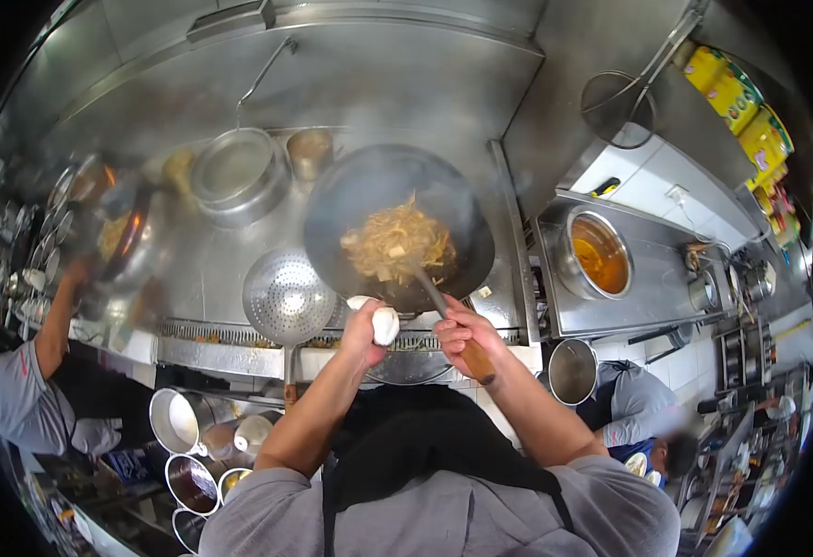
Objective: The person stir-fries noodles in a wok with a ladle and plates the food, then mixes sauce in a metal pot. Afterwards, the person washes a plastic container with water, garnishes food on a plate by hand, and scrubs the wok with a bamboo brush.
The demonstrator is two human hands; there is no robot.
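Note:
In the head view a large dark wok (pixel 332 209) sits on the range in front of me, with steam over it. Noodle-like strips of food (pixel 397 239) with pale pieces lie in the wok. My left hand (pixel 364 334) is closed round a folded white cloth (pixel 386 326) at the wok's near rim; the wok's handle, if any, is hidden. My right hand (pixel 467 336) grips the wooden handle of a spatula (pixel 429 290), whose metal shaft slants down into the food. The spatula's blade is covered by the food.
A perforated strainer (pixel 288 295) lies left of the wok. Behind it stand a lidded pot (pixel 234 176) and a metal container (pixel 311 153). Right, a counter bears a pot of orange liquid (pixel 595 252). Co-workers (pixel 30 390) (pixel 637 404) are at both sides.

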